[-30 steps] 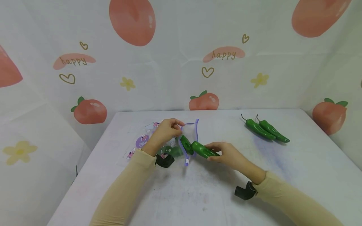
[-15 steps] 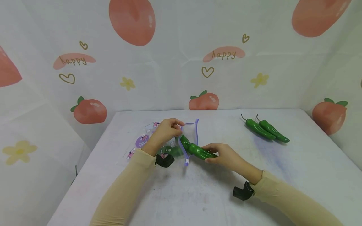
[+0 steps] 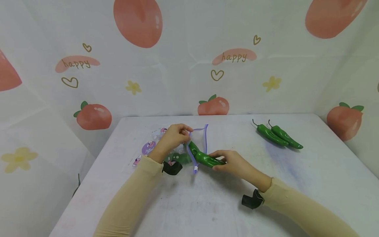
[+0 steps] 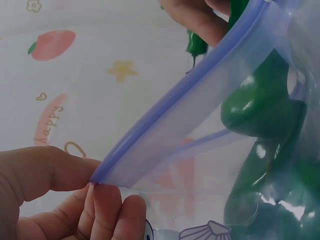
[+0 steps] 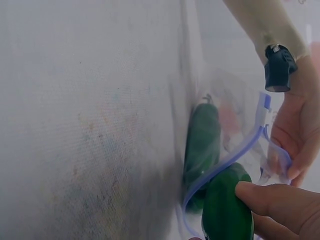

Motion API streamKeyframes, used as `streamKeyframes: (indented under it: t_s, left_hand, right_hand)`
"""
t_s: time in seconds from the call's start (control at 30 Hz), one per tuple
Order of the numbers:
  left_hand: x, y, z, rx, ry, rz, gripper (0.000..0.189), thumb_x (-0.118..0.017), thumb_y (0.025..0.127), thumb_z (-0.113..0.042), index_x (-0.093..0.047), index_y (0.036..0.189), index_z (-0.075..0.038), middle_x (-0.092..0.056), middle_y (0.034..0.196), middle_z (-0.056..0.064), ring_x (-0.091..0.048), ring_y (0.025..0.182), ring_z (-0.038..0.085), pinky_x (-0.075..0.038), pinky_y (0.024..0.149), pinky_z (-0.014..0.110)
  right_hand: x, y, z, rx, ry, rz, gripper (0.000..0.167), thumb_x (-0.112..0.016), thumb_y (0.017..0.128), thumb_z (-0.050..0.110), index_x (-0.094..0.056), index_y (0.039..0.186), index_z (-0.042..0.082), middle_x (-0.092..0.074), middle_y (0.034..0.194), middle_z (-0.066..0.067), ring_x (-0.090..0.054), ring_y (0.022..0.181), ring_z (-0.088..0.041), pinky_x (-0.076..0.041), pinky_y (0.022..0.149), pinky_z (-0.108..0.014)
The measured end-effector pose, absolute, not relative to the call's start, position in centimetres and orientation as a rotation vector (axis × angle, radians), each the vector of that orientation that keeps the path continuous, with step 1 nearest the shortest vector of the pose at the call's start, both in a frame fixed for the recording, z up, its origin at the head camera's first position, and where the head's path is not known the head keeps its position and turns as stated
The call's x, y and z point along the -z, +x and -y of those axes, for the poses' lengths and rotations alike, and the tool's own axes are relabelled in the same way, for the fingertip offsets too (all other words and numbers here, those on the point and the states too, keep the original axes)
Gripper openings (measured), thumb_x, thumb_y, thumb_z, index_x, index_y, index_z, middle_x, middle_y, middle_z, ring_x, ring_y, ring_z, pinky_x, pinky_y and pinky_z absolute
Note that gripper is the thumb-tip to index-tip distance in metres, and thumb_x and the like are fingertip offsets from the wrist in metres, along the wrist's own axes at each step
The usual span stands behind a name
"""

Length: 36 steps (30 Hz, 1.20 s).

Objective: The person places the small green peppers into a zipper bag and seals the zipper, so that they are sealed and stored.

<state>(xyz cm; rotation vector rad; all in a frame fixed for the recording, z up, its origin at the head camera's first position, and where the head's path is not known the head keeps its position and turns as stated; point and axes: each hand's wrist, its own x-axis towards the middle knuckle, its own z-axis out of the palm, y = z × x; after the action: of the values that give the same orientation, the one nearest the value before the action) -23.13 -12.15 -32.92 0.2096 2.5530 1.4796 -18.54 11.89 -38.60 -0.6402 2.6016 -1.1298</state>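
Observation:
A clear zip bag [image 3: 205, 140] with purple edging and printed cartoons lies on its side, its mouth spread toward the right. My left hand [image 3: 175, 136] pinches the upper edge of that mouth between thumb and fingers, seen closely in the left wrist view. Inside are green peppers [image 5: 202, 140], partly veiled by the plastic. Another green pepper [image 3: 207, 160] is gripped by my right hand [image 3: 234, 164] at its right end, while its left end sits within the bag's opening. In the right wrist view, the thumb [image 5: 270, 197] presses on this pepper.
Two green peppers [image 3: 272, 135] with dark stems lie side by side at the back right of the white table [image 3: 189, 204]. Behind the table hangs a fruit-printed cloth [image 3: 177, 72]. A thin dark stem [image 3: 78, 179] shows beyond the table's left edge.
My right hand has moved slightly left, carrying the pepper farther into the bag's mouth. The left hand keeps its hold on the edge in the same place.

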Motion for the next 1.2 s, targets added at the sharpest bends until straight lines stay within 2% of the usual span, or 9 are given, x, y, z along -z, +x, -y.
streamKeyframes:
  t_s: [0.27,0.53,0.9,0.97,1.2]
  left_hand:
    - [32.82,-23.1,12.09,-1.468,0.203,-2.561,0.031,-0.062,0.084,-0.003,-0.066,0.115,-0.005,-0.056,0.085,0.004,-0.052,0.074,0.016,-0.05,0.077,0.039]
    - [32.82,-23.0,12.11,-1.462,0.195,-2.56,0.031,-0.063,0.085,-0.004,-0.066,0.115,-0.006,-0.057,0.086,0.005,-0.051,0.075,0.017,-0.049,0.075,0.036]
    - [33.07,-23.09,12.16,-1.468,0.212,-2.552,0.031,-0.062,0.085,-0.005,-0.065,0.116,-0.006,-0.057,0.086,0.004,-0.052,0.076,0.017,-0.047,0.069,0.027]
    - [33.11,-23.11,12.18,-1.472,0.217,-2.549,0.032,-0.062,0.085,-0.005,-0.065,0.116,-0.006,-0.057,0.086,0.004,-0.052,0.076,0.017,-0.046,0.069,0.026]
    - [33.07,-23.11,12.2,-1.479,0.22,-2.55,0.032,-0.062,0.083,-0.004,-0.066,0.115,-0.006,-0.057,0.085,0.004,-0.051,0.074,0.016,-0.048,0.071,0.032]
  right_hand:
    - [38.85,-18.74,-12.02,1.084,-0.708,-2.662,0.038,-0.074,0.082,0.01,-0.067,0.12,0.011,-0.067,0.113,-0.009,-0.06,0.091,-0.019,-0.05,0.077,-0.034]
    - [39.1,-18.86,-12.14,1.074,-0.77,-2.672,0.041,-0.074,0.08,0.004,-0.067,0.12,0.007,-0.066,0.12,-0.012,-0.061,0.1,-0.024,-0.05,0.084,-0.039]
    - [39.29,-18.98,-12.27,1.128,-0.757,-2.668,0.041,-0.076,0.079,0.009,-0.068,0.119,0.008,-0.064,0.116,-0.012,-0.058,0.097,-0.023,-0.049,0.08,-0.034]
    - [39.26,-18.96,-12.28,1.135,-0.746,-2.664,0.041,-0.077,0.079,0.01,-0.068,0.119,0.009,-0.064,0.115,-0.011,-0.059,0.096,-0.022,-0.05,0.079,-0.033]
    - [39.05,-18.94,-12.32,1.154,-0.647,-2.62,0.041,-0.076,0.08,0.011,-0.067,0.119,0.009,-0.062,0.123,-0.013,-0.058,0.074,-0.012,-0.048,0.067,-0.027]
